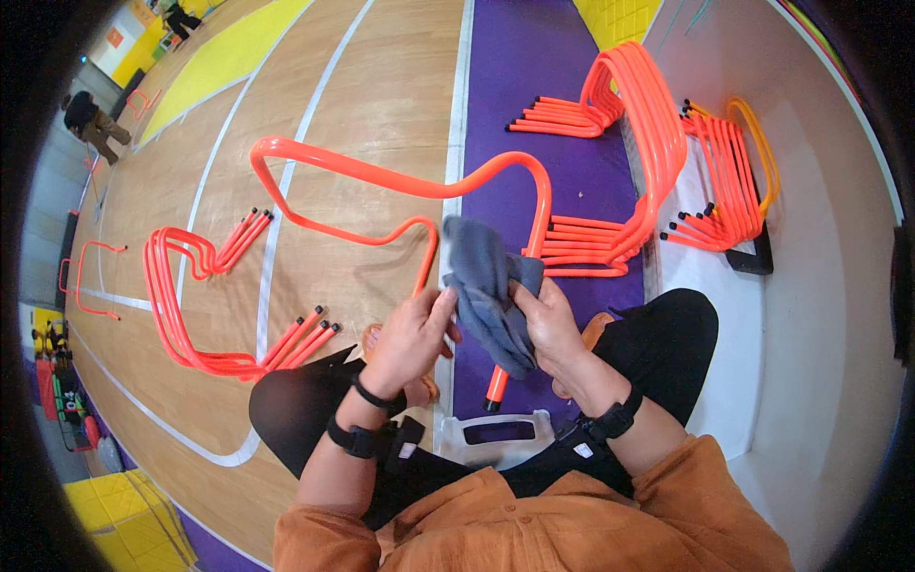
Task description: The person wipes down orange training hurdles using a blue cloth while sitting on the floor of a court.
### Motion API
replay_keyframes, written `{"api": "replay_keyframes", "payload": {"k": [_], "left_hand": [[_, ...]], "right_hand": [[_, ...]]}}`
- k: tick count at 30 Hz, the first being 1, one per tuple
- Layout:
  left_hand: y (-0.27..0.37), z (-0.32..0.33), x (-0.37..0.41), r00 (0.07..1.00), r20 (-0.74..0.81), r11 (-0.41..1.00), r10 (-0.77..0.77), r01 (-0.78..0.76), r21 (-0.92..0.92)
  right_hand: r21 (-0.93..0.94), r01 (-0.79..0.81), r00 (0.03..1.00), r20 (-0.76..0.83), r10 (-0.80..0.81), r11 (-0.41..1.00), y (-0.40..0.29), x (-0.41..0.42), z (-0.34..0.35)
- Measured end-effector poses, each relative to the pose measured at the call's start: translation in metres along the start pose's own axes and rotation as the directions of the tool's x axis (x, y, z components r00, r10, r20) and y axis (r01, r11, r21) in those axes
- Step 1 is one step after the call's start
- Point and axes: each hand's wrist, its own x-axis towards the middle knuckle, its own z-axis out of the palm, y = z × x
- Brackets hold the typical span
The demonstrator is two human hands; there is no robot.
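Observation:
A grey-blue cloth point(490, 300) hangs between my hands, folded against one leg of an orange training hurdle point(357, 170). My right hand point(550, 322) grips the cloth on its right side. At the cloth's left edge is my left hand point(418, 332), thumb against the fabric; whether its fingers pinch the cloth or the hurdle's other leg behind, I cannot tell. The hurdle's black-capped leg end point(493, 397) sticks out below the cloth. Its bent frame reaches forward over the wood floor and the purple strip.
Nested orange hurdles point(164, 300) stand on the wood floor at left. A larger stack point(650, 121) stands on the purple strip, with more hurdles point(729, 179) by the right wall. A grey plastic stool point(450, 443) is between my legs. A person point(96, 125) bends at far left.

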Motion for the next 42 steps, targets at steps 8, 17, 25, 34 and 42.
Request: {"api": "replay_keyframes", "payload": {"k": [8, 17, 25, 34, 42], "left_hand": [[-0.019, 0.033, -0.024, 0.92, 0.379, 0.995, 0.1, -0.104, -0.011], [-0.014, 0.018, -0.017, 0.642, 0.765, 0.94, -0.06, -0.221, 0.259], [-0.011, -0.014, -0.044, 0.908, 0.412, 0.339, -0.081, -0.363, 0.868], [-0.008, -0.011, -0.013, 0.872, -0.129, 0.472, 0.473, -0.127, 0.872], [-0.002, 0.009, -0.022, 0.823, 0.119, 0.406, 0.555, -0.393, 0.825]], "right_hand": [[0.089, 0.018, 1.0, 0.022, -0.02, 0.996, 0.005, 0.001, -0.005], [0.11, 0.142, 0.985, -0.117, -0.129, 0.984, -0.029, 0.024, -0.028], [-0.337, 0.232, 0.972, 0.06, -0.225, 0.912, -0.042, 0.023, -0.048], [-0.198, 0.201, 0.971, 0.173, -0.167, 0.959, -0.02, 0.003, -0.01], [-0.355, 0.167, 0.958, 0.28, -0.066, 0.92, -0.044, -0.001, -0.031]]}}
